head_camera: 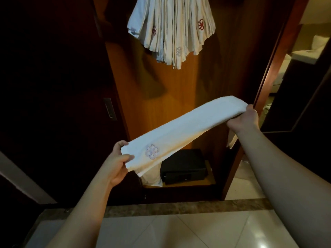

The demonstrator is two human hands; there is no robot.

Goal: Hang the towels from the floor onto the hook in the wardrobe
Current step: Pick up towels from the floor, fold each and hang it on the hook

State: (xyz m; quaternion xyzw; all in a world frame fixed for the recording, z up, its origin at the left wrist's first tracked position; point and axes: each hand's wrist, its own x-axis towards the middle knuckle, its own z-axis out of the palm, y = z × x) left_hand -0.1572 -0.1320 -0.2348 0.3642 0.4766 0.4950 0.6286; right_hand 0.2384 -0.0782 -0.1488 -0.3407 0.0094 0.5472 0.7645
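Your forearms are reaching out over the tiled floor (179,230). Your left hand (116,165) is gripping the near end of a folded white towel (182,126), thumb on top beside its flower emblem (151,151). Your right hand (245,117) is clenching the far, higher end. The towel is stretching between them, tilted, in front of the open wardrobe (161,90). A bunch of towels (172,31) is hanging above inside. A black safe (182,166) is sitting low down, behind the held towel.
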